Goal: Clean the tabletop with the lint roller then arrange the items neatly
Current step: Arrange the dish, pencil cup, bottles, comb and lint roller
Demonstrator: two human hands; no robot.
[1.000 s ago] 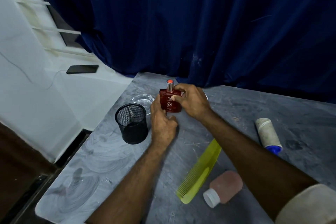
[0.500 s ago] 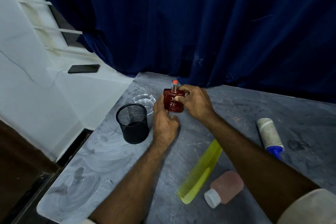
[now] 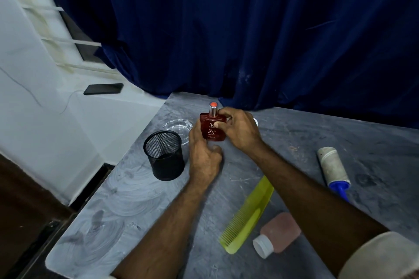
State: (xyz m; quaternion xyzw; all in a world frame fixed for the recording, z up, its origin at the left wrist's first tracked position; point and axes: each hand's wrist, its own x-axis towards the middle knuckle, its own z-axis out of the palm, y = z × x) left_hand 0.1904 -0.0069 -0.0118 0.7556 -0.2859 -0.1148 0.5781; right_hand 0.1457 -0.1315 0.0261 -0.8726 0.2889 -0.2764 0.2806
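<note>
1. A red perfume bottle (image 3: 212, 132) stands upright between two hands near the far-left corner of the tabletop (image 3: 294, 140), just short of the far edge where a blue curtain (image 3: 249, 29) hangs. Its base is hidden, so whether it rests on the surface cannot be told.
2. The right hand (image 3: 241, 130) clamps the bottle from the right, thumb (image 3: 218, 124) pressed on the front label and the other fingers wrapped behind. The left hand (image 3: 204, 158) grips the left side, forefinger up the edge and thumb curled in by the base.
3. The spray head is bare, so a slipped finger could likely set it off. A glass ashtray (image 3: 175, 125) lies just beside the bottle on the left. A careless set-down could knock glass on glass or tip the bottle.
4. A black mesh cup (image 3: 164, 158) stands near the left edge.
5. A yellow comb (image 3: 247, 215) and a pink bottle (image 3: 280, 232) on its side lie toward the near edge. The lint roller (image 3: 333, 167) lies well apart to the right, so the arranging looks unfinished.
</note>
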